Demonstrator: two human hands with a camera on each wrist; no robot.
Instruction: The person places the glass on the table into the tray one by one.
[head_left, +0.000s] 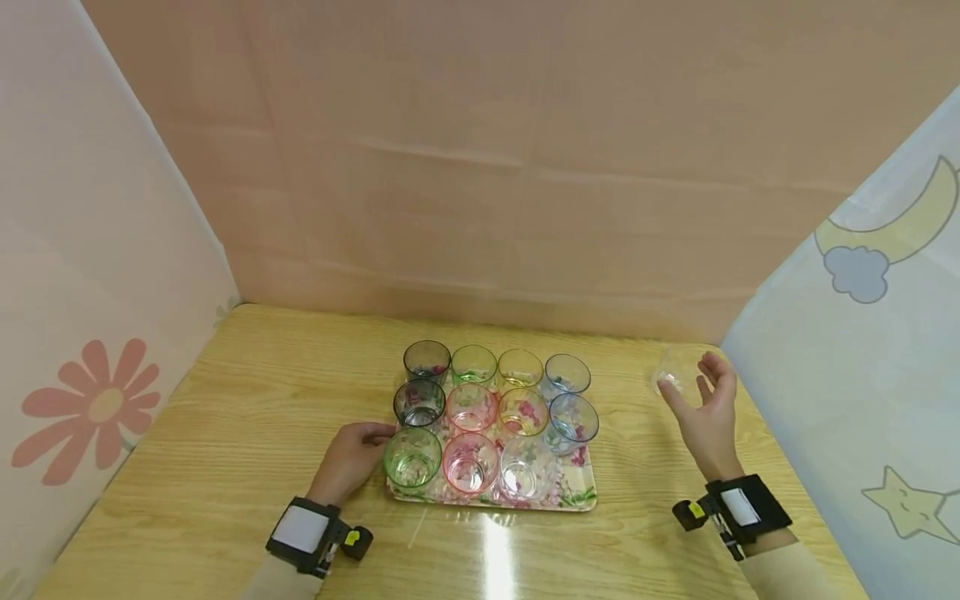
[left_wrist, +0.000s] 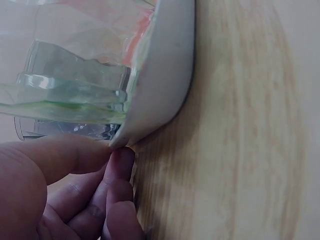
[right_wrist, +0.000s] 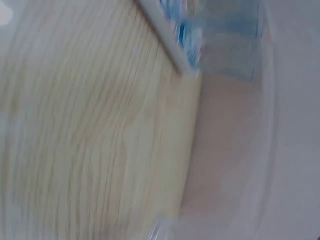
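A flowered tray (head_left: 577,492) holds rows of tinted and clear drinking glasses, among them a green glass (head_left: 412,458), a red-rimmed glass (head_left: 470,464) and a clear glass (head_left: 519,477) in front. My left hand (head_left: 351,457) pinches the tray's left edge between thumb and fingers; the left wrist view shows this grip on the pale rim (left_wrist: 160,75). Far to the right, the curved thumb and fingers of my right hand (head_left: 708,412) are around another clear glass (head_left: 670,372), faint against the table. That hand is outside the blurred right wrist view, where only a bit of glass shows at the bottom.
The wooden table (head_left: 225,450) extends on both sides of the tray. A plain backdrop (head_left: 487,208) rises behind it. Printed cloth walls stand at the left (head_left: 82,250) and right (head_left: 862,350), the right one close to my right hand.
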